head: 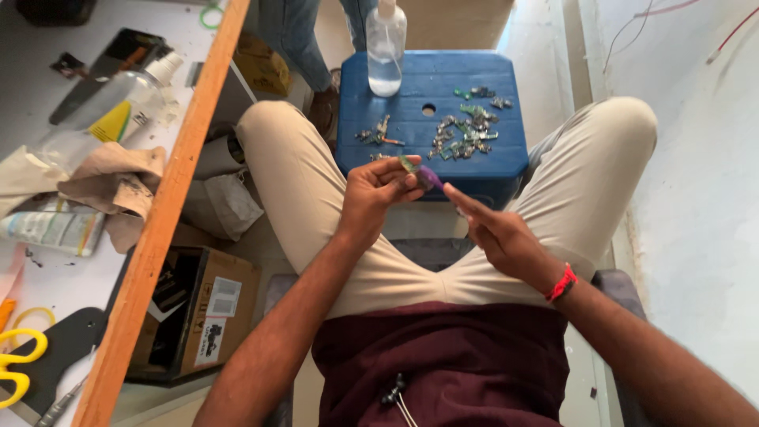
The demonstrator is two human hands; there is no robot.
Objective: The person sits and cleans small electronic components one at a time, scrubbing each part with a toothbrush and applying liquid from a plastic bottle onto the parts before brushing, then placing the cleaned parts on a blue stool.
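My left hand (378,194) pinches a small green circuit part (409,164) between thumb and fingers, above my lap. My right hand (496,231) holds a thin tool with a purple tip (431,176) that touches the part. Just beyond both hands stands a blue plastic stool (431,146). On its top lie several small green and metal circuit pieces (466,130) and a clear bottle of liquid (386,47). A red band (562,283) circles my right wrist.
A wooden-edged workbench (158,229) at left carries a clear bottle (111,107), crumpled brown paper (111,186), yellow scissors (16,360) and dark tools. Below it sit an open cardboard box (198,312) and bags. Another person's legs (296,35) stand behind the stool. A white wall (696,158) is at right.
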